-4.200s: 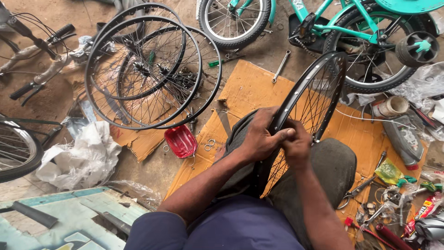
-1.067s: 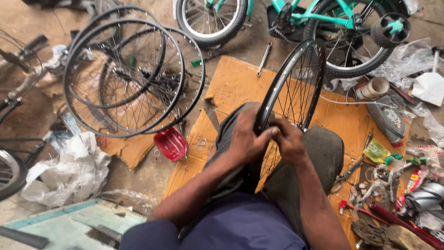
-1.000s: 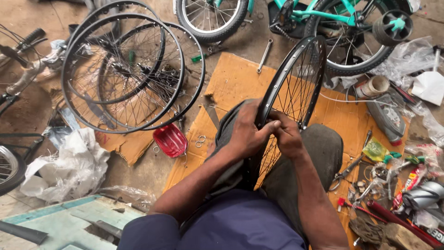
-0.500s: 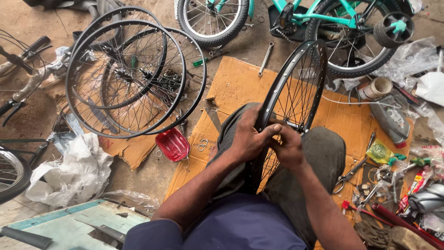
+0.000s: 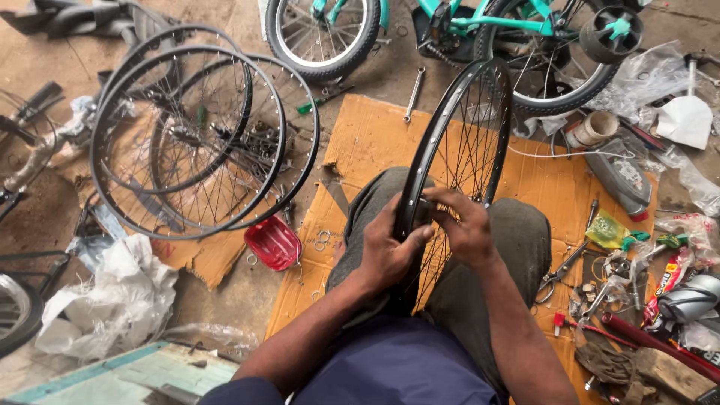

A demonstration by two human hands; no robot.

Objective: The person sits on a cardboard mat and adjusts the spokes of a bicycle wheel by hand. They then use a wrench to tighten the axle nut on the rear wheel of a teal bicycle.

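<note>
Clearly wobbly | rim (image 5: 457, 142) stood upright between the knees over cardboard (image 5: 375, 142) | left hand (image 5: 386, 251) clamped round its edge, right hand (image 5: 465, 225) pinching at a spoke | risk: rim could roll sideways, spoke slip, fingers nipped.

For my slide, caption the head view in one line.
Both hands, left hand and right hand, grip an upright spoked bicycle rim between the knees, over cardboard strewn with tools.

Dark navy short-sleeved shirt, grey-olive trousers dusty and worn over both knees, bare forearms, bare left hand (image 5: 386, 251), bare right hand (image 5: 466, 229), no gloves
</note>
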